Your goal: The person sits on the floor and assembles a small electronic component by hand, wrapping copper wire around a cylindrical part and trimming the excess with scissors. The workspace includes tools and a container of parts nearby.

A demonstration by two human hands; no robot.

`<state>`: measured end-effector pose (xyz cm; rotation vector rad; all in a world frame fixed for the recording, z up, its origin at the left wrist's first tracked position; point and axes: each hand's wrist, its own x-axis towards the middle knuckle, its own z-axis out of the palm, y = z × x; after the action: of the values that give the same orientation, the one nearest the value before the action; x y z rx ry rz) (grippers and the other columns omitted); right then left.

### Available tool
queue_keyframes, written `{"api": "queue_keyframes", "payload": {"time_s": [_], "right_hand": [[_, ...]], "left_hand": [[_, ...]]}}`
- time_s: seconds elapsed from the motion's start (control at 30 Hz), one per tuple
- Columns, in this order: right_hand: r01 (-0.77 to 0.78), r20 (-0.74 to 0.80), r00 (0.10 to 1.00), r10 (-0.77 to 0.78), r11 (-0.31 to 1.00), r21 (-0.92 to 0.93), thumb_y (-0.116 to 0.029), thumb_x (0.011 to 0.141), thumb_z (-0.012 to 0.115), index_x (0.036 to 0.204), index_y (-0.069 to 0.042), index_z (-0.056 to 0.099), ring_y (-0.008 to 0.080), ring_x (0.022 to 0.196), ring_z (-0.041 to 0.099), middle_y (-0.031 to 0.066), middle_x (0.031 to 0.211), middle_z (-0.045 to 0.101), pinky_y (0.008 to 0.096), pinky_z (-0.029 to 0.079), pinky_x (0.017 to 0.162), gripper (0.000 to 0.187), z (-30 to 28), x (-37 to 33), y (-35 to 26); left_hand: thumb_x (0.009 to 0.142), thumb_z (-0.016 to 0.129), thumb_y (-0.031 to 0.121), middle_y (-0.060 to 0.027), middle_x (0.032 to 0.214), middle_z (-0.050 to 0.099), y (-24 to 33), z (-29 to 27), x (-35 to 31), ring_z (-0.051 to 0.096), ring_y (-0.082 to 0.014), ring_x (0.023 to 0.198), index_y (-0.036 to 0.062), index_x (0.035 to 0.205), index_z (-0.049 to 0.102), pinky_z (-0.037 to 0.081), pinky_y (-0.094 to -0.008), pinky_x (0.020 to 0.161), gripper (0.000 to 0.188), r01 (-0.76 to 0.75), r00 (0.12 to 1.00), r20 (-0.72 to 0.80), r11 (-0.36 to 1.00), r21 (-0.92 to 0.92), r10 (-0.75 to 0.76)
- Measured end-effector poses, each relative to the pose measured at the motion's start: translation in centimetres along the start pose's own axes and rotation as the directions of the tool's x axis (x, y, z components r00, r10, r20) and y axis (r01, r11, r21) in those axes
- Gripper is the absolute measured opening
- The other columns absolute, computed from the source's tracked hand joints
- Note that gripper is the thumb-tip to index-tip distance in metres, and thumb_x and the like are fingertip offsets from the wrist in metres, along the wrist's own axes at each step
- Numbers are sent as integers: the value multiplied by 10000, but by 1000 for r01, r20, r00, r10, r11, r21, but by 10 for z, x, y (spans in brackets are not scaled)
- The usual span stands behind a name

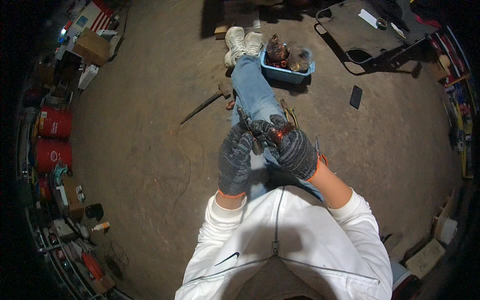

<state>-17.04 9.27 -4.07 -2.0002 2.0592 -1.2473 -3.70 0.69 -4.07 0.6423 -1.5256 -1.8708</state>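
Both my hands wear dark knitted gloves with orange cuffs and meet over my lap, above my jeans. My left hand (235, 159) grips a thin metal tool (248, 129) like a screwdriver, its tip pointing up and away. My right hand (294, 149) is closed around a small bundle of copper-coloured wire (280, 132), held against the tool. My legs stretch forward to white shoes (243, 43).
A blue plastic tub (286, 74) with copper coils and a clear bag sits beside my shoes. A hammer (206, 105) lies on the dirt floor to the left, a dark phone (355, 96) to the right. Red cylinders (52, 137) and boxes line the left wall; a metal frame (360, 30) stands far right.
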Motion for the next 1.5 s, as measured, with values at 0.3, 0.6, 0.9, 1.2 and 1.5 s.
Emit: {"api": "queue_keyframes", "payload": {"time_s": [0.3,0.6,0.9,1.2,1.5], "right_hand": [[17,270,962,24,989,-148,-110,803,506,1120,-25,516,279,606,561,134,706,559,365,439,535,328,-7,-1,-14],[-92,264,964,33,972,216,-157,769,549,1102,-44,525,313,659,569,147,738,570,392,448,586,352,-5,-5,-18],[-196,292,939,182,980,21,-153,765,541,912,-19,564,312,718,586,160,753,579,384,462,640,201,-11,-2,-51],[275,153,932,-330,914,298,-102,723,551,832,-15,595,300,718,591,144,781,581,389,479,609,146,-6,-9,-44],[-148,264,964,-14,800,581,-132,742,558,937,-51,585,303,679,587,126,800,584,386,482,593,213,6,-17,-54]], "left_hand": [[900,534,226,-72,929,607,-2,-9,-1,558,-151,813,-27,1060,556,442,-261,759,300,103,993,-29,956,-273,-116],[923,493,124,-61,950,620,11,-11,-16,573,-113,774,-12,1092,570,485,-232,696,230,244,967,-24,954,-176,-252],[951,440,271,-87,877,620,-12,-9,-1,570,-171,793,-17,976,587,460,-288,772,324,119,974,-122,884,-452,-193],[836,538,81,-134,944,602,21,-9,-13,570,-244,885,-36,1002,569,463,-354,810,205,151,971,-88,858,-491,-221],[798,520,6,-144,867,590,44,1,-17,579,-267,790,-39,969,548,486,-391,700,179,227,958,62,603,-765,-281]]}}
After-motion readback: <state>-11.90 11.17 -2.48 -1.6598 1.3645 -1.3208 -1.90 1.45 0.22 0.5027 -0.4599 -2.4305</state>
